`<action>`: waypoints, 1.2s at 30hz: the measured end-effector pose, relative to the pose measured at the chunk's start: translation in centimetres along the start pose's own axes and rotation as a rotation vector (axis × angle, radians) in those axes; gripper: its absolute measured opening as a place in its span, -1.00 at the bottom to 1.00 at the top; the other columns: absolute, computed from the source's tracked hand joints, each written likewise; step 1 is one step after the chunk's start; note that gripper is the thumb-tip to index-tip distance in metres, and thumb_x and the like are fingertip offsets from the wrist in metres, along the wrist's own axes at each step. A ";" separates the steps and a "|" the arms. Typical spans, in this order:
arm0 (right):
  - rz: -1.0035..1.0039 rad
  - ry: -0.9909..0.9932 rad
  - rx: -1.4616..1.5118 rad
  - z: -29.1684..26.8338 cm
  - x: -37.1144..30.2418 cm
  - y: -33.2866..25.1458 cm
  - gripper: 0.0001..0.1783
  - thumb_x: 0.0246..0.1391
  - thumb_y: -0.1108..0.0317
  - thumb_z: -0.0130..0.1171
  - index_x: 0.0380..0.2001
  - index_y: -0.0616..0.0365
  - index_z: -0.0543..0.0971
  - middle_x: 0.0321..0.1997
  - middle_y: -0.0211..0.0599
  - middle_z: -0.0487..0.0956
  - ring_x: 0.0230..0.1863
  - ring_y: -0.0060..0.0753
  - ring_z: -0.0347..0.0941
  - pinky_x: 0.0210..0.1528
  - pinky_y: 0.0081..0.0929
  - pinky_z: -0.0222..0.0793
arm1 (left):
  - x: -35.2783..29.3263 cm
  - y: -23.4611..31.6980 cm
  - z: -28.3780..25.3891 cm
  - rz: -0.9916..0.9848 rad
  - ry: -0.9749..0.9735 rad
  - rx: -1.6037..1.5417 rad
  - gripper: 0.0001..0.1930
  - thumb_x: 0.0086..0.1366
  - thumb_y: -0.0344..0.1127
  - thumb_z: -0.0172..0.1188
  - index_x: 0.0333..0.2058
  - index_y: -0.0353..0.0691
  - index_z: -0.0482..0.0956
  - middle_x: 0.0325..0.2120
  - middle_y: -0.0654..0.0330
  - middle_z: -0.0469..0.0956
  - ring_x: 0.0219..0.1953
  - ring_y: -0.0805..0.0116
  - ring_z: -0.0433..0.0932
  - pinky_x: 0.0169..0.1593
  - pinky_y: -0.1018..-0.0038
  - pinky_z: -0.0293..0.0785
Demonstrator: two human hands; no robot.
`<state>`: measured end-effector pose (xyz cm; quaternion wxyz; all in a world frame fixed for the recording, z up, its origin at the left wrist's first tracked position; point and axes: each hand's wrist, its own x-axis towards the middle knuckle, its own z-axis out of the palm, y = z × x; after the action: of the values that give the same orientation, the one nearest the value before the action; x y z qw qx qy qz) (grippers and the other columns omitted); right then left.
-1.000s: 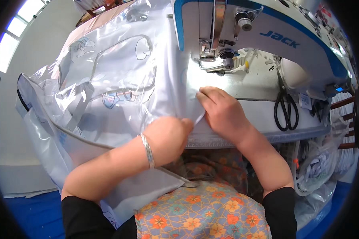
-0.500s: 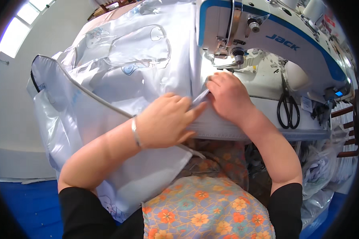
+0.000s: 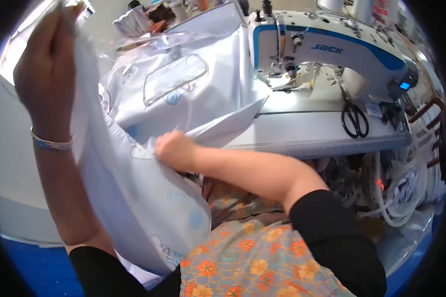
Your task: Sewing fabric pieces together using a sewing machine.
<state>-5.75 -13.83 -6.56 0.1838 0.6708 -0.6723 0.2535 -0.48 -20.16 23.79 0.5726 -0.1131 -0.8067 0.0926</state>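
Observation:
My left hand (image 3: pixel 47 74) is raised high at the upper left, closed, with a stretch of white printed fabric (image 3: pixel 129 173) hanging from it. Lower down, near the table's front edge, my right hand (image 3: pixel 176 151) makes a fist on the same fabric. Between both hands the cloth is pulled up in a tall slope, and its lower part hangs beside my lap. More of the piece, with a clear panel outlined in grey and blue drawings, lies on the table. One corner reaches the needle area of the white and blue sewing machine (image 3: pixel 332 49).
Black-handled scissors (image 3: pixel 354 121) lie on the machine table (image 3: pixel 302 128), right of the needle. Thread cones (image 3: pixel 364 10) stand behind the machine. Below the table at right are a white basket (image 3: pixel 399 198) and scraps. A floral apron (image 3: pixel 252 252) covers my lap.
My left hand has risen far to the upper left, lifting the fabric. My right hand has left the needle area and moved left and nearer. The head view has shifted.

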 end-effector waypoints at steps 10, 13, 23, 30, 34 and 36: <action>0.100 0.205 0.536 -17.8 -9.1 -4.9 -0.64 -0.26 0.46 0.35 -0.26 0.05 0.63 -0.41 -0.31 0.62 -0.44 -0.12 0.57 -0.43 -0.22 0.49 | -20.4 -6.2 15.8 0.026 -1.916 0.040 -0.62 0.30 -0.22 0.01 -0.02 -0.21 0.66 0.07 -0.03 0.57 0.12 0.00 0.53 0.22 0.10 0.40; 0.113 0.270 0.659 -21.3 -10.4 -5.6 -0.64 -0.23 0.45 0.35 -0.23 0.08 0.62 -0.36 -0.28 0.64 -0.36 -0.12 0.60 -0.35 -0.26 0.52 | -27.4 -12.9 10.2 -0.138 -2.242 0.405 -0.47 0.40 -0.02 -0.12 0.12 -0.24 0.57 0.23 -0.08 0.42 0.31 0.02 0.37 0.37 0.19 0.25; 0.541 -0.151 1.360 -21.6 -18.8 -5.4 -0.76 0.27 0.40 0.14 -0.08 0.27 0.65 -0.10 -0.12 0.70 -0.05 -0.26 0.63 0.22 -0.34 0.38 | -17.1 -5.2 -1.6 -0.274 -1.630 0.391 -0.70 0.35 -0.20 0.06 -0.19 -0.29 0.65 -0.05 -0.09 0.60 0.00 -0.04 0.56 0.05 0.19 0.50; 0.706 -0.170 1.338 -22.0 -21.8 -4.7 -0.76 0.30 0.39 0.13 -0.12 0.35 0.64 -0.11 -0.12 0.70 -0.05 -0.36 0.62 0.21 -0.38 0.38 | -15.1 21.4 13.9 0.064 -0.867 -0.519 -0.67 0.26 -0.16 0.18 -0.10 -0.26 0.57 -0.04 0.03 0.54 0.09 0.09 0.50 0.17 0.23 0.38; 0.912 -0.130 1.368 -21.2 -23.7 -4.3 -0.77 0.30 0.40 0.15 -0.15 0.36 0.65 -0.13 -0.18 0.71 -0.05 -0.48 0.58 0.19 -0.43 0.39 | -15.5 22.3 16.6 -0.110 -0.989 -0.521 -0.65 0.26 -0.18 0.15 -0.06 -0.26 0.56 -0.01 0.05 0.53 0.10 0.12 0.49 0.14 0.25 0.41; 0.981 -0.119 1.396 -20.5 -24.4 -3.9 -0.78 0.30 0.40 0.16 -0.16 0.36 0.65 -0.13 -0.20 0.71 -0.05 -0.50 0.58 0.19 -0.44 0.39 | -15.2 22.0 17.1 -0.128 -1.133 -0.543 -0.52 0.25 -0.22 0.16 0.11 -0.31 0.47 0.14 -0.07 0.46 0.21 0.04 0.43 0.23 0.20 0.39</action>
<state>-2.98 18.08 -4.05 -0.4376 0.2756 -0.5852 0.6246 -10.14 -3.83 -1.64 0.0118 -0.1394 -0.9846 -0.1047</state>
